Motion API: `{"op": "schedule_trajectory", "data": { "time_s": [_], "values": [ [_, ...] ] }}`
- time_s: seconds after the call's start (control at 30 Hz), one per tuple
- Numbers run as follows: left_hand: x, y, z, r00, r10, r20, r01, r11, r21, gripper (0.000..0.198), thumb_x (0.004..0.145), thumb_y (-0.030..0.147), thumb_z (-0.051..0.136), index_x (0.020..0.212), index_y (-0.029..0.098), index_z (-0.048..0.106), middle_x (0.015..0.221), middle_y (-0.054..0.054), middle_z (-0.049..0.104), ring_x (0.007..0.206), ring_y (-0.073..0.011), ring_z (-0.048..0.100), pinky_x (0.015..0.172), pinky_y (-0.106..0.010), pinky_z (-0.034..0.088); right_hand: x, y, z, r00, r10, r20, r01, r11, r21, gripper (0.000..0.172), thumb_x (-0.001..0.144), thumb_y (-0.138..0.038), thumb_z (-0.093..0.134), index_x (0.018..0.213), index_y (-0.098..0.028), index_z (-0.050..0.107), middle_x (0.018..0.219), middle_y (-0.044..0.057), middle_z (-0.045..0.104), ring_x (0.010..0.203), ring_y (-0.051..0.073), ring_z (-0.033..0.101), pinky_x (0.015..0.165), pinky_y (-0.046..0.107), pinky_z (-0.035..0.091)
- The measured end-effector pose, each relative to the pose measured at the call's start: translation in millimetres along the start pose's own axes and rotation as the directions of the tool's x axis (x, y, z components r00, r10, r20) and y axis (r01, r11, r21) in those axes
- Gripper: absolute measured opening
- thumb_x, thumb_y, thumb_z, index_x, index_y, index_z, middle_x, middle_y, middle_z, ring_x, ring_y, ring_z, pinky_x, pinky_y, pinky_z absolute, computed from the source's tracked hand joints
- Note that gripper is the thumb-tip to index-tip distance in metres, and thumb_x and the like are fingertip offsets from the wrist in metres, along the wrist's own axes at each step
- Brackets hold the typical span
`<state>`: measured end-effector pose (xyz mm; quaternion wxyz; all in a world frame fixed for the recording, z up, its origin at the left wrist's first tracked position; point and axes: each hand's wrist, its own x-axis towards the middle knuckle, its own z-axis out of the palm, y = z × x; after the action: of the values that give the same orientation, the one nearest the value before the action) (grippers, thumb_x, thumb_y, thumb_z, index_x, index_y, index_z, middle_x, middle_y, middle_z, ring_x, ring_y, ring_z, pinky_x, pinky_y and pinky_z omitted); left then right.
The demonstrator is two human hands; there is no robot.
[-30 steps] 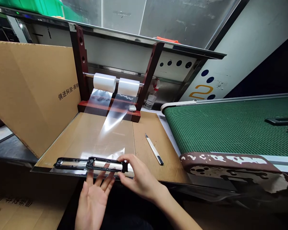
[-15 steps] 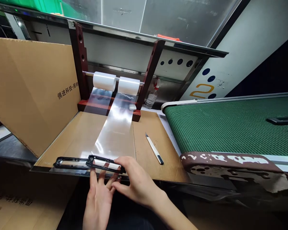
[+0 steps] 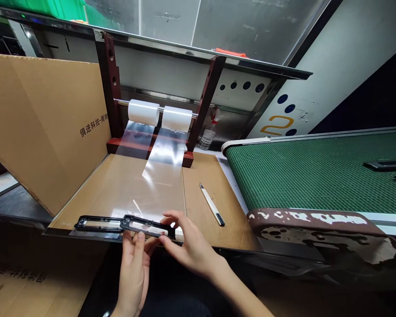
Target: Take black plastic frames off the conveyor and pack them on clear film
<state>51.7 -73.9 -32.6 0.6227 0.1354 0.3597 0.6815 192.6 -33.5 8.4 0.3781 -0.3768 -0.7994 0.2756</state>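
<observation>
A narrow black plastic frame (image 3: 128,223) with a pale, shiny window is tilted up at the bench's front edge. My left hand (image 3: 134,264) grips its lower side, thumb in front and fingers partly hidden underneath. Around its right end curls my right hand (image 3: 191,241), the thumb at the lower edge and the index finger at the upper. A second black frame (image 3: 81,223) lies to the left, its end meeting the held one. Behind both, clear film (image 3: 163,169) runs down over the cardboard from two rolls (image 3: 177,119).
A white-handled craft knife (image 3: 212,204) lies on the cardboard sheet (image 3: 201,167) to the right. The green conveyor belt (image 3: 310,176) carries black parts. A cardboard panel (image 3: 46,119) stands at left. Dark red posts (image 3: 207,88) hold the roll bar; a plastic bottle (image 3: 207,136) stands behind.
My left thumb has come onto the front of the frame, where the fingers were spread against it before. The right thumb has moved up to its lower edge. The frame has shifted slightly right.
</observation>
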Motion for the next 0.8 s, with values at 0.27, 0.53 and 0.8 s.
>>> {"op": "schedule_trajectory", "data": {
  "time_s": [0.27, 0.53, 0.8],
  "values": [
    [7.6, 22.7, -34.4, 1.0, 0.003, -0.027, -0.002, 0.998, 0.069, 0.046, 0.093, 0.051, 0.056, 0.138, 0.041, 0.048, 0.134, 0.003, 0.062, 0.108, -0.0166, 0.064, 0.097, -0.027, 0.051, -5.7, 13.4, -3.0, 0.999, -0.017, 0.032, 0.019, 0.998, -0.064, 0.048, 0.082, -0.009, 0.066, 0.124, -0.023, 0.046, 0.108, 0.005, 0.066, 0.101, 0.019, 0.065, 0.092, 0.034, 0.054],
    [-5.5, 46.9, -61.0, 0.956, 0.187, -0.225, -0.138, 0.966, 0.218, 0.046, 0.084, 0.057, 0.061, 0.126, 0.037, 0.06, 0.136, 0.0, 0.062, 0.132, -0.0308, 0.049, 0.119, -0.052, 0.026, -15.6, 41.7, -1.2, 0.998, -0.011, 0.063, 0.019, 0.992, -0.122, 0.038, 0.085, -0.011, 0.064, 0.119, -0.023, 0.052, 0.108, 0.007, 0.065, 0.099, 0.021, 0.065, 0.088, 0.037, 0.056],
    [18.3, 52.4, -94.0, 0.935, 0.209, -0.287, -0.15, 0.966, 0.212, 0.039, 0.085, 0.052, 0.06, 0.119, 0.033, 0.062, 0.133, -0.001, 0.062, 0.13, -0.0323, 0.049, 0.118, -0.054, 0.027, -19.8, 45.8, -1.4, 0.995, 0.014, 0.098, 0.001, 0.988, -0.155, 0.045, 0.083, -0.012, 0.069, 0.124, -0.022, 0.05, 0.114, 0.009, 0.063, 0.107, 0.024, 0.062, 0.094, 0.041, 0.052]
  ]
}}
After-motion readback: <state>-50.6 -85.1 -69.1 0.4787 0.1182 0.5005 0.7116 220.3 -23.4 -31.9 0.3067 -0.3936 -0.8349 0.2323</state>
